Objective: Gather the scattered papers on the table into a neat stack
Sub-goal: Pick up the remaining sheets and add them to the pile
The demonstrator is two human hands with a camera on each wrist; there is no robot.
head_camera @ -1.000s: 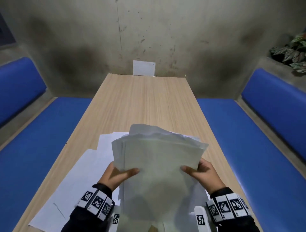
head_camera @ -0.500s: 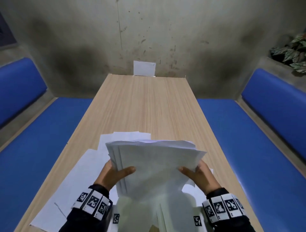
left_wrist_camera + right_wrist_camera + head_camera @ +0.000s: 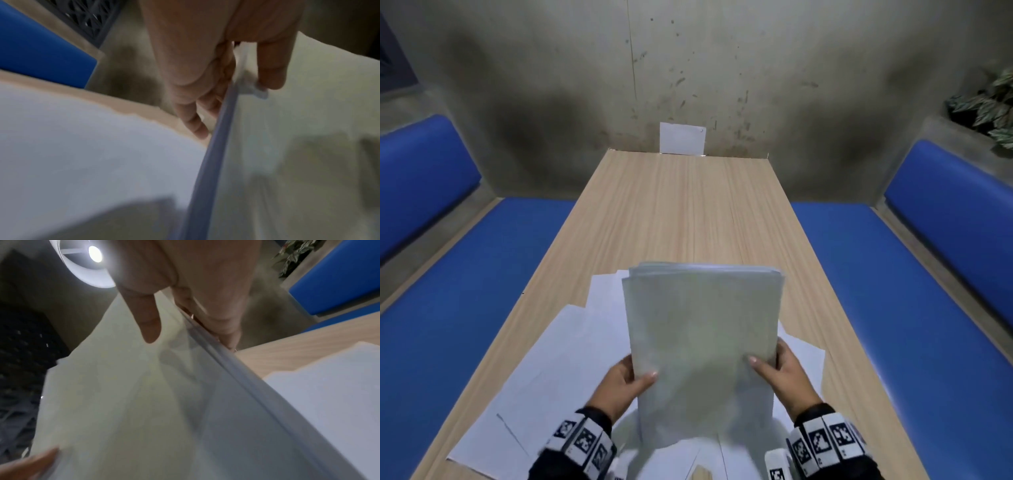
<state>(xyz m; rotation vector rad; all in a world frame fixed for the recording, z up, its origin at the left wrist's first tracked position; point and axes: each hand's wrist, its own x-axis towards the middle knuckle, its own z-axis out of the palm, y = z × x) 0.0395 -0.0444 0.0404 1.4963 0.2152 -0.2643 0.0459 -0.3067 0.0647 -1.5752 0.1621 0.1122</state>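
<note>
The upright bundle of white paper sheets (image 3: 702, 342) stands in the lower centre of the frame, top edges nearly flush. The left hand (image 3: 625, 385) grips its left edge, thumb in front; the right hand (image 3: 784, 375) grips the right edge likewise. Part gathered, I'd say. Loose white sheets (image 3: 558, 370) lie spread at lower left on the long light-wood table (image 3: 688, 212), more at lower right, not yet collected.

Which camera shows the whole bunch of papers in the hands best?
The head view: the whole stack shows upright between the left hand and right hand. The left wrist view shows only its side edge and a blurry face; the right wrist view likewise.
</note>
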